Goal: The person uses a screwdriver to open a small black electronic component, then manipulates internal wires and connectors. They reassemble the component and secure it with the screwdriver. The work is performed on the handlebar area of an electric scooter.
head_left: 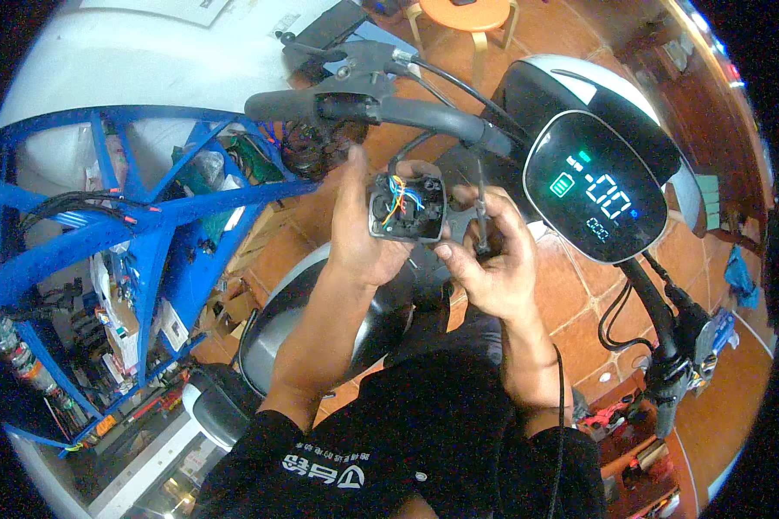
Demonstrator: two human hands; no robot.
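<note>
Workspace seen from above. The orange tiled floor extends beneath the whole arrangement. To the left stands a blue metal rack, its shelves loaded with bundled cables, bags and assorted small parts. A glossy, rounded black body panel lies partly behind the left forearm. Across the upper centre runs a black handlebar, with a grip and lever at its left end. To its right is a rounded display panel, tilted and lit, showing white, green and blue symbols on a dark face.

The left hand is closed on a small black housing, which rests against the palm, thumb pointing upward along its left side. The housing is located between the two hands, below the handlebar, with its open face toward the viewer. The right hand is curled at the housing's right, thumb near its lower right corner; whether it grips anything cannot be told. A thin black cable descends beside the right fingers. Smallest are the coloured wires, orange, yellow and blue among them, gathered inside the housing.
</note>
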